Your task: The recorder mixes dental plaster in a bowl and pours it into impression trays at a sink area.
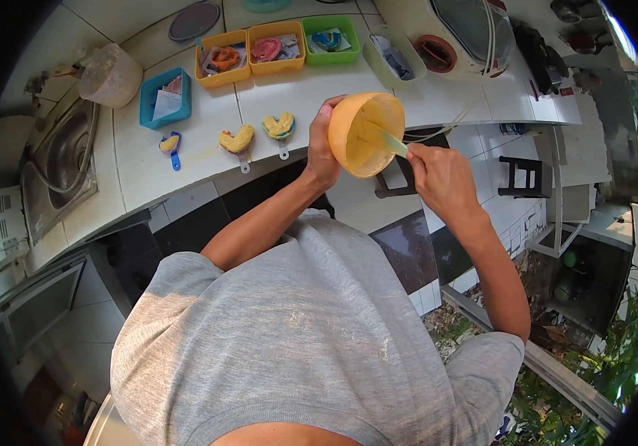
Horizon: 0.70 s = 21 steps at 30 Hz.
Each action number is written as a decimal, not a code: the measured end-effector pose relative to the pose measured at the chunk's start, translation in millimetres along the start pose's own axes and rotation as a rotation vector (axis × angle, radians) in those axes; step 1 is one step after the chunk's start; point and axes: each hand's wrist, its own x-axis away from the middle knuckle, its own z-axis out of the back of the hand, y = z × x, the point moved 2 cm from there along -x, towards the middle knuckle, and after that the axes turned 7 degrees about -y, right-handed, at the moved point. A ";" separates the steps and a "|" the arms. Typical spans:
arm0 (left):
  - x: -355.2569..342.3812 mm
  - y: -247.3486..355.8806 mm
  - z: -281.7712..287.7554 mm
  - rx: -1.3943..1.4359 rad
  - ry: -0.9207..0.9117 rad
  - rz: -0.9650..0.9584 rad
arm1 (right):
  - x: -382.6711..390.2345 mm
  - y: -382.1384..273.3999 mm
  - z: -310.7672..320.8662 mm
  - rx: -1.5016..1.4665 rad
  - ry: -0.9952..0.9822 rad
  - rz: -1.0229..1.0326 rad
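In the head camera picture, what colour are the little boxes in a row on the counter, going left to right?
Blue box → orange box → second orange box → green box → pale green box.

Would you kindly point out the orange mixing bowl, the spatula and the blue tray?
orange mixing bowl (349,123): head view, outer wall near the rim.
spatula (393,143): head view, pale green blade.
blue tray (146,98): head view, left wall.

orange bowl (366,134) | pale green spatula (395,143) | blue tray (164,97) | grey shirt (297,334)
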 end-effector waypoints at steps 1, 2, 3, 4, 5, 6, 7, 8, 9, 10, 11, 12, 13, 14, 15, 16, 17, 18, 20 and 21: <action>0.4 -2.1 2.3 -0.074 0.042 -0.122 | 5.5 -7.2 -6.3 -0.001 -0.005 0.003; 2.4 -4.7 4.4 -0.147 0.078 -0.238 | 12.7 -17.6 -16.7 -0.270 -0.170 -0.129; 4.0 -8.6 7.1 -0.145 0.077 -0.231 | 16.3 -26.4 -25.4 -0.540 -0.333 -0.262; 5.6 -9.5 8.4 -0.204 0.106 -0.317 | 13.2 -32.3 -24.7 -0.541 -0.334 -0.268; 6.7 -9.8 9.3 -0.262 0.133 -0.403 | 9.3 -36.9 -22.7 -0.807 -0.383 -0.367; 5.9 -10.7 10.6 -0.259 0.128 -0.397 | 8.7 -40.0 -21.4 -1.074 -0.424 -0.464; 1.7 -9.4 12.6 -0.282 0.161 -0.375 | 7.8 -39.6 -20.0 -1.074 -0.418 -0.468; -1.5 -8.7 13.7 -0.306 0.193 -0.354 | 4.9 -39.7 -13.2 -0.770 -0.226 -0.261; -2.6 -10.7 14.5 -0.303 0.185 -0.353 | 3.9 -41.7 -5.5 -0.459 -0.039 -0.059; -1.4 -13.5 14.8 -0.230 0.159 -0.315 | 4.8 -42.5 5.1 -0.267 -0.065 0.012; -0.8 -16.2 14.5 -0.158 0.132 -0.278 | 2.9 -36.6 10.3 -0.266 -0.060 0.008; -1.5 -18.0 13.7 -0.158 0.127 -0.277 | -3.5 -28.1 15.1 -0.086 -0.025 -0.002; 0.6 -17.5 6.0 -0.091 0.133 -0.209 | -6.9 -22.2 19.0 0.091 0.009 -0.023; 3.0 -17.6 0.0 -0.026 0.140 -0.142 | -13.1 -19.5 23.0 0.133 0.055 -0.032; 6.1 -17.4 -3.3 -0.028 0.132 -0.132 | -8.2 -20.9 22.3 0.130 0.058 -0.043; 4.9 -16.7 -3.0 0.059 0.136 -0.069 | -8.2 -23.9 21.5 0.068 0.050 0.066; 3.9 -15.2 -3.6 0.145 0.140 -0.006 | -7.4 -26.2 21.1 0.007 0.042 0.176; 3.2 -11.3 -5.0 0.140 0.135 -0.002 | -4.5 -22.1 24.3 0.065 -0.102 0.165; 7.3 -6.1 -9.7 0.154 0.145 0.072 | -9.2 -14.8 29.6 0.164 -0.086 0.101; 8.1 -7.1 -9.6 0.149 0.145 0.074 | -13.0 -10.6 31.2 0.267 -0.072 0.037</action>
